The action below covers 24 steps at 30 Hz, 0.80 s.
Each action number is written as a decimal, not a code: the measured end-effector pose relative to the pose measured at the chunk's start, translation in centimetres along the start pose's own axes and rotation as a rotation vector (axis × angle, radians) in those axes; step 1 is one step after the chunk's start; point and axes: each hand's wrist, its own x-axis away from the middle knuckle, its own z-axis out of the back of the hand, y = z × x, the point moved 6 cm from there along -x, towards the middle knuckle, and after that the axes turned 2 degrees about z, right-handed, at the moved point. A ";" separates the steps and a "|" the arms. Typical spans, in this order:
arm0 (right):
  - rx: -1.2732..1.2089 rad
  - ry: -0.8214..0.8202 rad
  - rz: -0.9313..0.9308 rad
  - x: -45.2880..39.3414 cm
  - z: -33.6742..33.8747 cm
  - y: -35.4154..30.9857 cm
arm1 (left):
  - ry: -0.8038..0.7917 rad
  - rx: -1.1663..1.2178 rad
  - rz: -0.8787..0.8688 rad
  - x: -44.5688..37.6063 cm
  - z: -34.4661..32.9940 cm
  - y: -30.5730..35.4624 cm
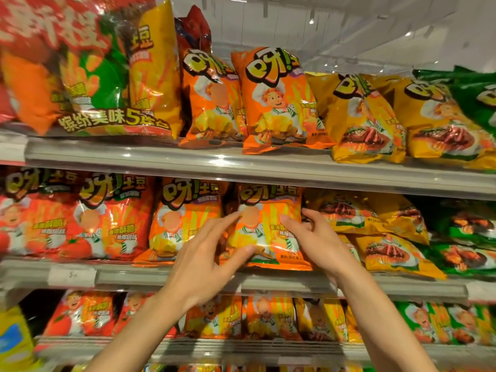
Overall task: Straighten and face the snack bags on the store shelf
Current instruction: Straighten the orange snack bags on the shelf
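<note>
Both my hands up at the middle shelf [166, 277], working one orange snack bag [268, 226] that stands upright there, facing front, bottom edge at the shelf lip. My left hand [204, 267] is spread loose, fingers splayed, index tip reaching to the bag's left side and thumb pressing its lower front; touching, not gripping. My right hand [319, 237] hooks around the bag's right edge, thumb on the front, fingers curled behind, so it's pinching that edge. Just left of it another orange bag [182, 218], then red bags [112, 216] further left. Right of it yellow bags [375, 237] lie tilted and slumped, green bags [467, 237] at far right. Upper shelf [188, 157] has orange bags [276, 100] upright, one hanging over the lip, yellow ones [362, 116] leaning right. Lower shelf bags blurry
</note>
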 end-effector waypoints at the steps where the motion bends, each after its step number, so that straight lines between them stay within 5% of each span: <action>1: -0.036 0.002 0.003 0.5 0.0 0.0 | 0.009 0.117 0.097 -0.1 0.0 -0.5; 8: -0.272 -0.098 -0.042 4.1 -1.0 2.1 | -0.103 0.502 0.489 -1.1 -0.7 -1.8; 18: -0.430 -0.311 0.010 4.6 -8.0 0.0 | 0.056 0.572 0.493 0.5 4.4 -3.7; 24: -0.137 -0.292 0.133 2.8 -10.1 -1.5 | 0.202 0.551 0.504 0.8 7.6 -6.3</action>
